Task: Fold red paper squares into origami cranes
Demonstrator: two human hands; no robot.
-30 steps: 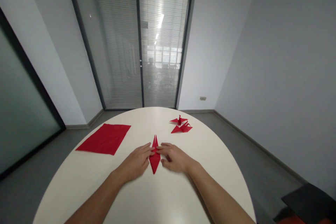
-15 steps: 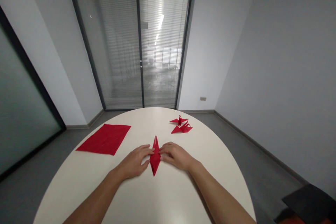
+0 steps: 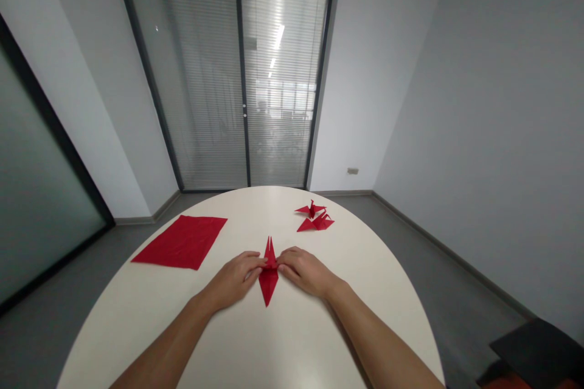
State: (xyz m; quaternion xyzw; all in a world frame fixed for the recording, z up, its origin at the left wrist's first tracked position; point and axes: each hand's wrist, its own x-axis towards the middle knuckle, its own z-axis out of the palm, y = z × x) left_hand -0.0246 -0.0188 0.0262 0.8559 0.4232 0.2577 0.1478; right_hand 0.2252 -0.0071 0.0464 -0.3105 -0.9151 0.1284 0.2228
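Observation:
A partly folded red origami paper (image 3: 268,287) lies on the table between my hands, one wide point toward me and two narrow points side by side facing away. My left hand (image 3: 235,281) pinches its left edge near the middle, thumb close to the fingers. On the opposite edge, my right hand (image 3: 305,270) pinches the paper in the same way. A crosswise fold shows between the fingertips. The fingertips hide part of the paper's sides.
The round white table (image 3: 237,352) has a flat red paper sheet (image 3: 182,243) on its left. Two folded red paper cranes, a near one (image 3: 316,223) and a far one (image 3: 312,209), stand at the back right. A dark object (image 3: 541,346) is beyond the table at lower right.
Both thumbs have moved up toward the fingers and now pinch the paper's sides. A crosswise fold now shows at the middle of the paper.

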